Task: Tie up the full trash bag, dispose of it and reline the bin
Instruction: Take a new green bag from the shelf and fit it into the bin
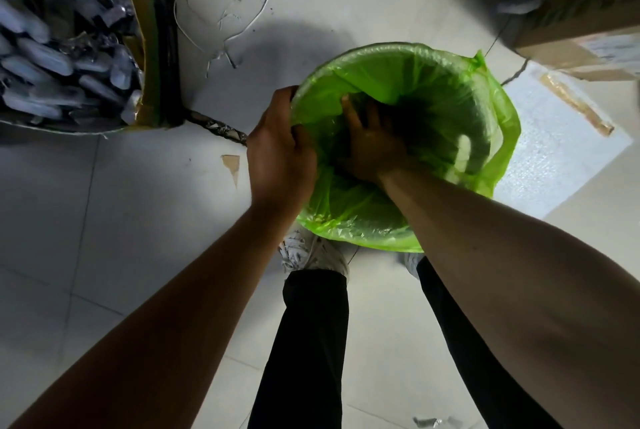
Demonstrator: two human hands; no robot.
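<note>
A round bin stands on the floor in front of my feet, lined with a bright green plastic bag [415, 82] that is folded over its rim. My left hand [280, 155] grips the bag and the rim at the bin's left edge, fingers curled over it. My right hand [372, 141] reaches down inside the bin with fingers spread, pressing the green liner against the inner wall. A loose handle loop of the bag [505, 137] hangs over the right side. The bottom of the bin is dark and hidden.
A large open sack [69, 44] full of grey-white plastic pieces stands at the left. Cardboard boxes [581, 26] sit at the upper right, with a bubble-wrap sheet [561, 151] on the floor. Wire and scraps [221, 13] litter the tiles beyond the bin.
</note>
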